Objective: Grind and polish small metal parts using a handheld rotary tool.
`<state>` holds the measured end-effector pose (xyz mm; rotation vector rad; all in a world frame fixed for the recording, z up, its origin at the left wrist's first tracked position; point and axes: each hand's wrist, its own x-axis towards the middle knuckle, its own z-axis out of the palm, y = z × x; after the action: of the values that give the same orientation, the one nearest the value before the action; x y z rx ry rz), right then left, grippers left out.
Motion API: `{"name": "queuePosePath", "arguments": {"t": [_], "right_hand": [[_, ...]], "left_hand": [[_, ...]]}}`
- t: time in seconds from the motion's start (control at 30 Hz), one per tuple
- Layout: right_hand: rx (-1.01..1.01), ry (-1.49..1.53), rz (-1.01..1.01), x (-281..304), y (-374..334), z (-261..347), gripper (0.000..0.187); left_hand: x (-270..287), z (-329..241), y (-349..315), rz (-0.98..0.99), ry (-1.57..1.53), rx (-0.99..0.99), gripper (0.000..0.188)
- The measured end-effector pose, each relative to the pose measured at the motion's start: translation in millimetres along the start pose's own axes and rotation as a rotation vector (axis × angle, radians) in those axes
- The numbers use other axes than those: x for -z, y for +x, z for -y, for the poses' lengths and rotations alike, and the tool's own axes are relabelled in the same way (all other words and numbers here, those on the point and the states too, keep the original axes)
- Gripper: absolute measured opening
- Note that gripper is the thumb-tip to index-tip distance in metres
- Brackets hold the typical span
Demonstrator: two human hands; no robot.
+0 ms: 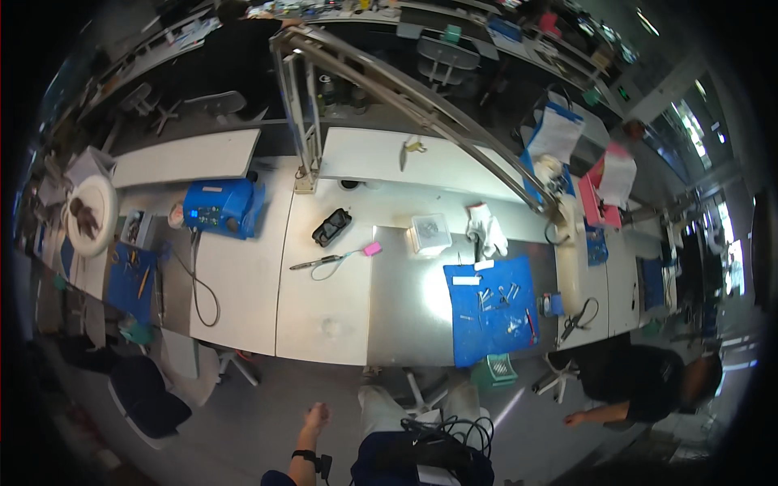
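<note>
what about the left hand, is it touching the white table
No, a strip of grey floor shows between the left hand and the white table.

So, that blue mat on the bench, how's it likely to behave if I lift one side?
The blue mat is probably floppy, as it looks thin and lies flat. Its load may slide, since the white strip and other small items seem to lie loose. The slim red tool near the right edge could roll.

bench plate: smooth glossy metal | mat: matt | tub: clear plastic | glove: cloth | bin: plastic
</note>
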<state>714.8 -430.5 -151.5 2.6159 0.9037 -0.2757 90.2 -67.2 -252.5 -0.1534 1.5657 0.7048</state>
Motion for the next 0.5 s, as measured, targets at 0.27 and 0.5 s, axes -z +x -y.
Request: {"name": "queuePosePath", "arguments": {"t": [0.27, 0.5], "right_hand": [[-0.061, 0.345, 0.78, 1, 302, 106, 0.042], [0.235, 0.51, 0.725, -63, 404, 204, 0.038]], "left_hand": [[-84, 210, 30, 0.176, 0.61, 0.425, 0.061], [-203, 242, 62, 0.22, 0.657, 0.218, 0.06]]}}
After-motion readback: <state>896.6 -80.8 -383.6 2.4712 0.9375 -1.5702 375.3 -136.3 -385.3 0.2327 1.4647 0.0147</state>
